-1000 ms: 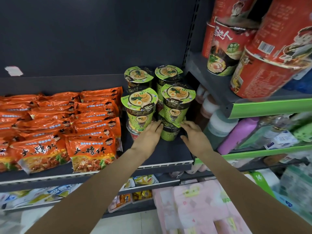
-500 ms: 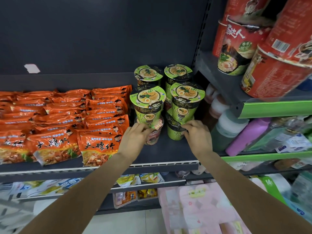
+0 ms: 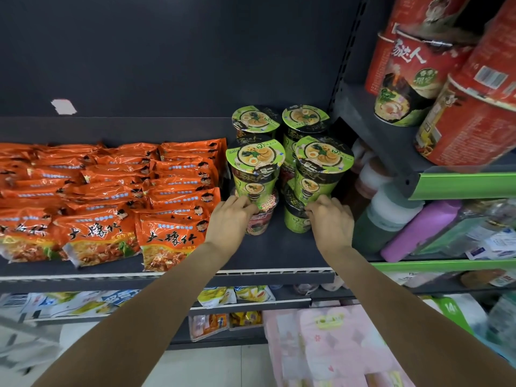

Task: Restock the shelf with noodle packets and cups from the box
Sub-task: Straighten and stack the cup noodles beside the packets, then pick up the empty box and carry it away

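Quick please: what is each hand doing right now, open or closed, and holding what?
Left hand: fingers curled round the front-left cup stack.
Right hand: fingers curled round the front-right cup stack.

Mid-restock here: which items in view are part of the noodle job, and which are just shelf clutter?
Job:
green noodle cups
red cup under the left stack
orange noodle packets
dark shelf
left hand, right hand, each on a front stack

Not the job:
big red tubs
purple bottle
pink packs
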### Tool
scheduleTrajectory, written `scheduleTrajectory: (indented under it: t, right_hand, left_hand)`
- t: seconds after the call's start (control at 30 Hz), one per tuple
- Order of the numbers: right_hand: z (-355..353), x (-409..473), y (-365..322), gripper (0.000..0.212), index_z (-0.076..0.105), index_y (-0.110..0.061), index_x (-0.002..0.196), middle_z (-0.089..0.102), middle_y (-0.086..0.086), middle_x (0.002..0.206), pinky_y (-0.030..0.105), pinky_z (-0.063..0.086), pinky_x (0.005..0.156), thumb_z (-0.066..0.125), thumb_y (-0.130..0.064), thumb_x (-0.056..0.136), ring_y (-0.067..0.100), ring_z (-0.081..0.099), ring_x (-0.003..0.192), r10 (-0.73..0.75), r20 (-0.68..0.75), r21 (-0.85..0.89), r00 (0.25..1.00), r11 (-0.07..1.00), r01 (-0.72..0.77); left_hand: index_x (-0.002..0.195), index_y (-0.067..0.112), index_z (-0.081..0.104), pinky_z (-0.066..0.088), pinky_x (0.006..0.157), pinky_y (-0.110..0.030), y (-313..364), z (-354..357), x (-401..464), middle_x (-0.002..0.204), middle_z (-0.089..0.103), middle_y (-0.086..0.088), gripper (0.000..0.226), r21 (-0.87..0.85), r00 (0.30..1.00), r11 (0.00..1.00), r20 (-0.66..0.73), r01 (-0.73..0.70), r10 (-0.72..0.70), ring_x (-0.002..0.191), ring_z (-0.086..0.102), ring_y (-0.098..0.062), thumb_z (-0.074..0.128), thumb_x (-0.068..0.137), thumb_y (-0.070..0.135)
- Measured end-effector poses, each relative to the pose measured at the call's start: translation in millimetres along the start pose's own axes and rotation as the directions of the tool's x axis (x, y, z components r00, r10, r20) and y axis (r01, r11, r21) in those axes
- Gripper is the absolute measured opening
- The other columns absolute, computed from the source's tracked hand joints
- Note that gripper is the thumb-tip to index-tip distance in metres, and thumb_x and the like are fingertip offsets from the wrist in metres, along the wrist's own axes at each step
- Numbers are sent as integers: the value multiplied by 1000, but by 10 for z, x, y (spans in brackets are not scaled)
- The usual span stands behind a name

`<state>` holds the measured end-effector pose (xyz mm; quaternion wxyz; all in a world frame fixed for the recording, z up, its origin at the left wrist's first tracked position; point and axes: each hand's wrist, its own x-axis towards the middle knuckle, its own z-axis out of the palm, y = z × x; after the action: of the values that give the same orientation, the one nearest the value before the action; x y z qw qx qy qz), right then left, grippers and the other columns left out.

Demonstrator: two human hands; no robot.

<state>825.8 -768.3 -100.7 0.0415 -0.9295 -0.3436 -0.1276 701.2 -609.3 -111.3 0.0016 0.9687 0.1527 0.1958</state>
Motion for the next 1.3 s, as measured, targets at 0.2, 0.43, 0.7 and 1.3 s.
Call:
scheduleTrajectory:
  t: [0.2, 0.43, 0.7, 1.3]
  right_hand:
    - [-37, 42, -54, 21, 71, -19, 64, 58, 1, 68, 29, 47, 58, 88, -11, 54, 24, 60, 67, 27, 41, -53, 999, 998, -25]
    - [-155, -44, -68, 34, 55, -16, 127, 50, 7, 126, 40, 39, 94, 52, -26, 95, 27, 40, 128, -11, 219, 88, 976, 996, -9]
    - [-337, -247, -303, 29, 59, -15, 121, 51, 8, 120, 37, 47, 81, 53, -23, 94, 27, 52, 112, -71, 219, 409, 973, 912, -26]
    - [-949, -1006, -3170, 21, 66, -16, 108, 68, 3, 93, 38, 55, 71, 49, -15, 95, 20, 64, 74, -426, 251, 630, 869, 753, 188]
  left_hand:
    - [87, 14, 73, 48, 57, -33, 50, -44, 23, 81, 62, -5, 24, 7, 997, 999, 60, 37, -37, 76, 62, -27, 81, 65, 6]
    - [125, 18, 57, 40, 88, -35, 132, -120, 26, 119, 53, -3, 31, 42, 979, 993, 166, 109, -115, 113, 46, -25, 46, 96, 19]
    - [120, 16, 57, 45, 81, -37, 123, -472, -115, 111, 61, -6, 29, -64, 960, 967, 153, 248, -236, 105, 56, -28, 51, 94, 27]
    - [110, 16, 62, 51, 55, -34, -1834, -1725, -2392, 91, 69, -5, 23, -350, 776, 696, 205, 627, -596, 67, 62, -23, 51, 95, 29]
